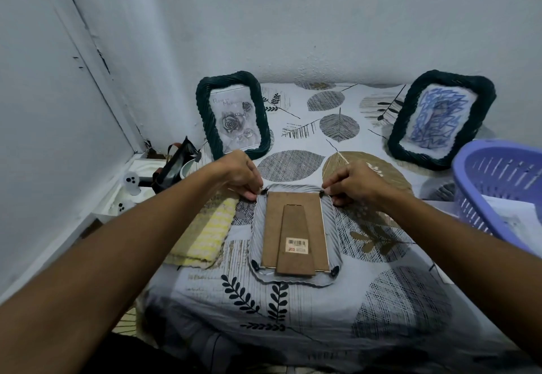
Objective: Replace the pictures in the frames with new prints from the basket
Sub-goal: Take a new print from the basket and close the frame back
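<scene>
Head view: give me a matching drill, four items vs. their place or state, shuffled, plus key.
Items:
1. white frame
2. rose-print frame
3. blue-scribble frame
4. purple basket

Places/states:
A. standing at far left of the bed
B. face-down, cardboard back up, both hands at its top corners
C. at the right edge, papers inside
D. leaning at far right, behind the basket

Pairs: 1-B, 2-A, 3-D, 4-C

The left hand and right hand pinch at the top clips.

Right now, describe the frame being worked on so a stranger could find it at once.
On the leaf-print cloth, between the folded yellow towel and the purple basket, the pale frame lies face down. Unlike the two dark upright frames behind it, it shows a brown cardboard back with a barcode sticker.
</scene>
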The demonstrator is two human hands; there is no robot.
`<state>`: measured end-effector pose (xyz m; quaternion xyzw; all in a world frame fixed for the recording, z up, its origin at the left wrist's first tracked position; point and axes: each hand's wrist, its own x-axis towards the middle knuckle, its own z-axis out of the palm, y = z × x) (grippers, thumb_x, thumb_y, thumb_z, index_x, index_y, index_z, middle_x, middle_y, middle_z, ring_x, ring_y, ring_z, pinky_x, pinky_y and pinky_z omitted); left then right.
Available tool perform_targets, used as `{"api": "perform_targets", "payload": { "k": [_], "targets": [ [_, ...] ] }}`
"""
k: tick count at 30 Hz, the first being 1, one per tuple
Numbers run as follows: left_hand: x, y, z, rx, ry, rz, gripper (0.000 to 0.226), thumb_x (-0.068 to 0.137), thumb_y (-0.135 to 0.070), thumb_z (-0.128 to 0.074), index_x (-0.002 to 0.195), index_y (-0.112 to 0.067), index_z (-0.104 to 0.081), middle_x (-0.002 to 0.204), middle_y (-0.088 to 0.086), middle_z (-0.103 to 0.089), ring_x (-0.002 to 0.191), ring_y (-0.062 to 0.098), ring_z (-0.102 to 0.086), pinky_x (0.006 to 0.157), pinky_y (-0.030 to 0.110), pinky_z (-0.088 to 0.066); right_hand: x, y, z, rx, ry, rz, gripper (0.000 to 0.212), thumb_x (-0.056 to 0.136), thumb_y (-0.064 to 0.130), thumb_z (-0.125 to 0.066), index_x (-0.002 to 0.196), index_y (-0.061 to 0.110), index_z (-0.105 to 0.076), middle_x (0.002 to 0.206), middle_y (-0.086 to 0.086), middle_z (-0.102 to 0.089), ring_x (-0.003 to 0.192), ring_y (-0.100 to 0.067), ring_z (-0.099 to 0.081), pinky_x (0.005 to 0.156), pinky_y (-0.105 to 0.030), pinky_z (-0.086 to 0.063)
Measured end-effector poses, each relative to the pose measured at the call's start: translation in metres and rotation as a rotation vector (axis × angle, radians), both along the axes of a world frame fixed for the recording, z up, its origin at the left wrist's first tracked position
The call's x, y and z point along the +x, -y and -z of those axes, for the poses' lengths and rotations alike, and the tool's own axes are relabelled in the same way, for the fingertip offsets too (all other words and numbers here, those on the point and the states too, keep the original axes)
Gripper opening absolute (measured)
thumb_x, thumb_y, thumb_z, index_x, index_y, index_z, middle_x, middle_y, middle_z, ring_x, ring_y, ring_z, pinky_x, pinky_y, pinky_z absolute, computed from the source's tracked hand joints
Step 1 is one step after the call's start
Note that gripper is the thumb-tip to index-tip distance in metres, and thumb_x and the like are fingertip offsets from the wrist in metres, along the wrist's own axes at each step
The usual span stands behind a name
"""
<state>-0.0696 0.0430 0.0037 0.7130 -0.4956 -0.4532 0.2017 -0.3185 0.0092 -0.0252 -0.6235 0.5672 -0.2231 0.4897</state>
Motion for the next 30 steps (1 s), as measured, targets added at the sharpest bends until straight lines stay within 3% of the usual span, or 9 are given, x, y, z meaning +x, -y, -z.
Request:
{"api": "perform_targets", "payload": {
  "k": [4,8,13,24,30],
  "targets": [
    [0.0045,0.0002,0.0041,0.004,-0.03,-0.013,0.01,0.075,0.009,-0.072,0.084,0.005,-0.07,0.075,0.019,-0.071,0.051,0.018,-0.068,0.044,0.022,-0.054,-0.0002,-0.0026,-0.0012,0.004,0.005,0.013,0.007,0.081,-0.012,-0.066,0.088,-0.009,-0.067,0.069,-0.016,-0.063,0.043,-0.012,-0.059,0.047,-0.024,-0.056],
    [0.0039,-0.0005,0.0088,0.027,-0.016,0.039,0.014,0.07,0.001,-0.079,0.082,0.003,-0.073,0.078,0.018,-0.073,0.056,0.019,-0.069,0.061,0.028,-0.06,0.0017,-0.0051,-0.0021,-0.001,0.001,0.017,0.005,0.08,-0.011,-0.067,0.083,-0.006,-0.068,0.068,-0.015,-0.064,0.044,-0.012,-0.06,0.047,-0.024,-0.055],
    [0.0046,-0.0005,0.0028,0.06,-0.054,0.022,0.011,0.08,0.008,-0.068,0.091,0.006,-0.07,0.065,0.012,-0.071,0.051,0.016,-0.068,0.042,0.02,-0.052,0.0043,-0.0055,-0.0031,-0.027,-0.046,0.018,0.009,0.082,-0.01,-0.066,0.079,-0.002,-0.069,0.07,-0.015,-0.065,0.052,-0.019,-0.06,0.049,-0.026,-0.056],
    [0.0036,0.0047,0.0047,0.071,-0.068,0.043,0.011,0.08,0.017,-0.063,0.09,0.016,-0.066,0.075,0.022,-0.068,0.059,0.025,-0.068,0.06,0.033,-0.06,0.0033,-0.0068,-0.003,-0.048,-0.053,0.004,0.015,0.082,-0.009,-0.066,0.074,0.003,-0.068,0.07,-0.014,-0.065,0.055,-0.02,-0.062,0.052,-0.028,-0.058],
    [0.003,0.0039,0.0045,0.059,-0.075,0.04,0.01,0.078,0.017,-0.064,0.089,0.016,-0.066,0.073,0.021,-0.068,0.055,0.023,-0.067,0.052,0.026,-0.058,0.0039,-0.0091,-0.0036,-0.03,-0.011,0.017,0.016,0.081,-0.012,-0.065,0.073,0.001,-0.067,0.063,-0.012,-0.062,0.047,-0.015,-0.059,0.044,-0.023,-0.052]
  ]
}}
